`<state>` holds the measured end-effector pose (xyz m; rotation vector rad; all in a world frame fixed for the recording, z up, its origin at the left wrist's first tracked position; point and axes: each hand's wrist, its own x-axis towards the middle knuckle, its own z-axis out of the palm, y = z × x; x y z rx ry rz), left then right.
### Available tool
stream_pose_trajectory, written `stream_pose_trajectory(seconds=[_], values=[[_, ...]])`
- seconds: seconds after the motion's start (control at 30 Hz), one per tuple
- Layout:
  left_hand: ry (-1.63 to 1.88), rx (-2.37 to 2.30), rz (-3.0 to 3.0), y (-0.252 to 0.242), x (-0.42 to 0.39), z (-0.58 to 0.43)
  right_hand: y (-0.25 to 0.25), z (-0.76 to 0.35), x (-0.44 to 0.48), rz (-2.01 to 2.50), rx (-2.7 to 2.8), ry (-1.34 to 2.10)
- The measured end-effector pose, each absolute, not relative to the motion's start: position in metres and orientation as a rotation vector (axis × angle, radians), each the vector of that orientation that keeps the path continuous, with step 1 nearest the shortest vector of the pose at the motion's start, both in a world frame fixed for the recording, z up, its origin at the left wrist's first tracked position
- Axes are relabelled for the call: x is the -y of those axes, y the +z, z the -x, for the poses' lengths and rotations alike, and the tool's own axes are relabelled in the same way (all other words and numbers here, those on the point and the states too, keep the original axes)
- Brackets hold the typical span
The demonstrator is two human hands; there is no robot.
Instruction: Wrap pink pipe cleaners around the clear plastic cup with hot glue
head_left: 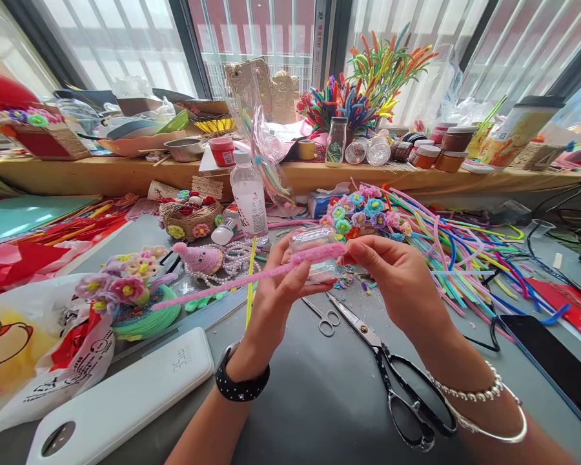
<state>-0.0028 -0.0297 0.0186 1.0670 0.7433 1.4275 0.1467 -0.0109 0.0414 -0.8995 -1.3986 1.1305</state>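
My left hand [283, 278] is closed around a small clear plastic bottle [312, 237] lying on its side, and its thumb presses a pink pipe cleaner [237, 282] against the bottle. The fuzzy stem runs along the bottle's near side, and its long free end sticks out to the left. At the bottle's right end, my right hand [392, 271] pinches the pink stem between thumb and fingers. Below the hands lie large black-handled scissors [368, 332] and small scissors [326, 321]. A yellow pipe cleaner [250, 284] stands behind my left wrist.
Loose coloured pipe cleaners [450, 239] spread at the right behind a phone [552, 368]. A white power bank [130, 394] lies front left, beside a plastic bag [43, 349]. A water bottle [249, 197] stands behind my hands. Jars and bowls crowd the back ledge [174, 169].
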Motion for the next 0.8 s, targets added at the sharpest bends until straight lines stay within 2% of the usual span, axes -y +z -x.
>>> stream_pose_trajectory(seconds=[0.27, 0.53, 0.8], values=[[1.127, -0.551, -0.973, 0.02, 0.025, 0.01, 0.05, -0.161, 0.009, 0.863, 1.445, 1.057], [1.263, -0.595, -0.984, 0.017, 0.028, 0.005, 0.045, -0.15, 0.013, 0.767, 1.443, 1.293], [1.344, -0.742, -1.074, 0.019, 0.031, 0.002, 0.043, -0.148, 0.012, 0.891, 1.395, 1.204]])
